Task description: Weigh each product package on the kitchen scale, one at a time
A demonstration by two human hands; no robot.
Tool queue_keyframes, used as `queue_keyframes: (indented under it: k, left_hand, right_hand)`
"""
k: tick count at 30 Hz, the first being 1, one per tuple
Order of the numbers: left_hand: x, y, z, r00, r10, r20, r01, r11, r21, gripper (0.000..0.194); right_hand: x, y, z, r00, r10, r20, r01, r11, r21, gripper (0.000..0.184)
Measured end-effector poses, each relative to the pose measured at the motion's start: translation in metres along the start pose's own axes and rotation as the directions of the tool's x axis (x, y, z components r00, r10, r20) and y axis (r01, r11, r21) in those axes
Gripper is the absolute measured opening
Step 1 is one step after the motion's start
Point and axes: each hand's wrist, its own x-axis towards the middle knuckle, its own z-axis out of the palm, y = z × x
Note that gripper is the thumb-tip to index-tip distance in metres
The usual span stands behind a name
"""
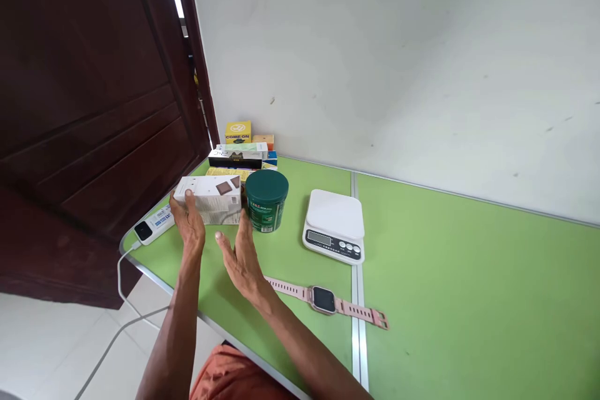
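Your right hand (244,264), its fingers extended and grasping nothing, is so near the green tub (266,201) that a sideways swing could knock it; your left hand (191,225) lies along the white box's (210,186) left end, but I can't tell whether it grips. Near the table's (445,275) left edge, that box shows brown squares and fine print.

There are at least five boxes (213,201), one tub (267,185), one scale (334,214), one watch (323,299).
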Motion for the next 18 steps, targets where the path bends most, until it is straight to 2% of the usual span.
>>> queue_keyframes:
  k: [4,9,12,16,18]
  left_hand:
    - [0.007,0.001,0.0,0.997,-0.068,-0.044,0.07,0.996,0.051,0.044]
    - [0.0,0.011,-0.006,0.99,-0.129,-0.05,0.133,0.987,0.093,0.037]
    - [-0.011,0.02,-0.016,0.995,-0.078,-0.057,0.085,0.987,0.137,0.041]
    - [-0.027,0.04,-0.036,0.987,0.031,-0.156,-0.002,0.983,0.182,0.045]
    - [-0.035,0.055,-0.045,0.972,0.107,-0.208,-0.075,0.985,0.157,0.046]
  right_hand:
    - [0.018,0.009,0.011,0.994,-0.012,-0.107,0.009,1.0,-0.028,0.111]
    - [0.022,0.009,0.009,0.991,-0.035,-0.126,0.033,0.999,-0.018,0.104]
    - [0.013,-0.002,0.004,0.991,-0.058,-0.117,0.059,0.998,0.008,0.104]
    - [-0.008,-0.031,-0.003,0.994,-0.078,-0.078,0.079,0.997,0.002,0.108]
    - [-0.02,-0.049,-0.007,0.988,-0.139,-0.069,0.138,0.99,-0.025,0.108]
